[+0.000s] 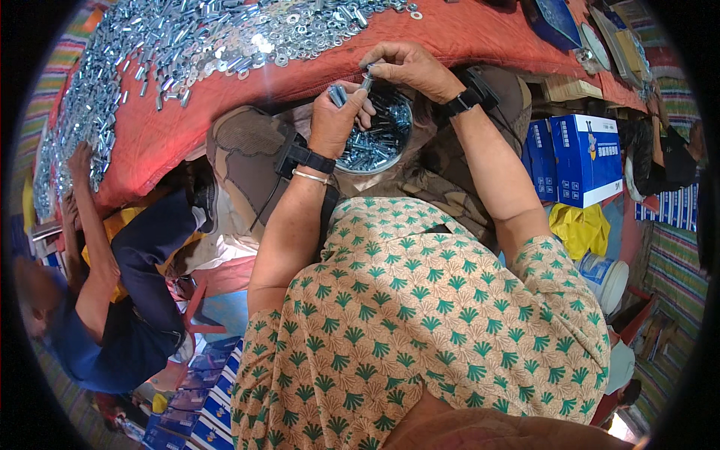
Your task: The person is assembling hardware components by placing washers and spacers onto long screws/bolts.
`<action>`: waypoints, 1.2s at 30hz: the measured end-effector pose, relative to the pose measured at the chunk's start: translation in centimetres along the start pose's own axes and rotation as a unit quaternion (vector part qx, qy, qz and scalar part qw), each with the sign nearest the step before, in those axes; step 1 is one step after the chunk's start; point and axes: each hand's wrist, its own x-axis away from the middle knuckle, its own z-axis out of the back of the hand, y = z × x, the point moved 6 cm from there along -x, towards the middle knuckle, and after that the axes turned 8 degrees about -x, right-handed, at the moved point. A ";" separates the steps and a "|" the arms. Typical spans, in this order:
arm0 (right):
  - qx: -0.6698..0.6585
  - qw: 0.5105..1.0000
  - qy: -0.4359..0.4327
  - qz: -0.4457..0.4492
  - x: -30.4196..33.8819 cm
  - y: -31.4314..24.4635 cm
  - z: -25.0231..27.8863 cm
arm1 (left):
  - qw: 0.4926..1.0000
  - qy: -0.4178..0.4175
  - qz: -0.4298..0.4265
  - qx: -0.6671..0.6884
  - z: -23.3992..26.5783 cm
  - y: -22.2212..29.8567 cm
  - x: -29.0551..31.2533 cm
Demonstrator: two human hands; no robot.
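My left hand (328,126) is closed around several shiny metal sleeves (337,94). Its thumb and fingertips also steady one upright bolt (367,82). My right hand (411,70) pinches the top end of that same bolt; whether a nut or washer sits between the fingertips is too small to tell. Below both hands, between my knees, stands a round bucket (369,172) holding many dark and silvery bolts (388,137). Ahead, a great heap of loose metal sleeves, nuts and washers (247,46) lies on a red cloth (420,36).
To the left sits another person (112,322), whose hand (79,161) reaches into the heap. Blue-and-white boxes (587,159) stand to my right, near a yellow bag (581,229) and a white bucket (602,279). More boxes (196,401) lie at lower left. A blue tray (555,24) rests at far right.
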 end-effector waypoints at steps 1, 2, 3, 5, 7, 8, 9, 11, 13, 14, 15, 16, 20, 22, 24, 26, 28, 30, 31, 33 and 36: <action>0.008 1.000 -0.006 0.015 -0.1 0.4 0.2 | 1.000 -0.002 0.005 -0.008 0.0 -0.1 0.0; 0.048 0.999 0.002 0.002 -0.2 1.1 0.7 | 1.000 -0.003 0.005 0.000 -0.1 -0.1 0.0; 0.086 0.996 0.008 -0.012 -0.2 1.2 0.7 | 1.000 -0.002 0.006 0.007 -0.1 -0.2 0.1; 0.060 0.997 0.015 -0.043 0.0 1.4 0.8 | 1.000 0.000 0.006 0.017 0.0 -0.2 0.2; -0.068 0.994 0.016 -0.078 0.4 -0.1 -0.3 | 1.000 0.001 0.004 0.023 0.2 0.1 0.2; -0.038 0.997 0.017 -0.061 0.2 0.1 -0.1 | 1.000 0.003 0.005 0.022 0.2 0.0 0.2; -0.009 0.999 0.020 -0.042 0.0 0.4 0.1 | 1.000 0.003 0.007 0.020 0.1 -0.1 0.2; 0.018 0.999 0.028 -0.022 -0.1 0.8 0.5 | 1.000 0.001 0.007 0.022 -0.1 0.0 0.2; 0.012 0.999 0.038 -0.021 0.0 0.8 0.1 | 1.000 -0.001 0.005 0.030 -0.3 0.3 0.4; -0.005 0.999 0.034 -0.029 0.1 0.7 -0.1 | 1.000 0.000 0.004 0.029 -0.2 0.3 0.4; -0.021 0.999 0.030 -0.037 0.2 -0.2 -0.7 | 1.000 0.001 0.003 0.029 0.0 0.3 0.4; -0.036 0.998 0.026 -0.045 0.3 -0.6 -1.1 | 1.000 0.003 0.002 0.028 0.1 0.3 0.4; 0.121 0.990 0.064 -0.026 -0.1 1.4 0.5 | 1.000 0.003 0.008 0.025 -0.3 0.1 0.3; -0.028 0.996 0.087 0.018 -0.2 1.3 -0.3 | 0.999 0.011 0.003 0.043 0.0 0.0 0.2; -0.023 0.996 0.079 0.035 0.0 0.5 -0.7 | 0.998 0.014 -0.005 0.064 0.3 -0.3 0.0; 0.074 0.993 0.083 0.043 -0.1 0.1 -0.6 | 0.998 0.023 -0.009 0.066 0.5 -0.4 0.0; 0.260 0.960 0.101 0.038 0.1 0.1 -0.1 | 0.998 0.035 -0.006 0.048 0.3 -0.4 0.1; 0.112 0.987 0.111 0.034 -0.2 0.7 -0.6 | 0.997 0.050 -0.010 0.059 0.5 -0.2 0.1; 0.037 0.992 0.113 0.031 -0.3 0.9 -1.0 | 0.996 0.058 -0.012 0.065 0.7 -0.2 0.1; -0.034 0.995 0.077 0.044 0.6 0.6 -3.1 | 0.992 0.087 -0.034 0.080 1.3 -0.2 0.1; -0.033 0.994 0.074 0.080 2.3 -0.6 -4.5 | 0.986 0.130 -0.048 0.096 2.4 -0.3 0.0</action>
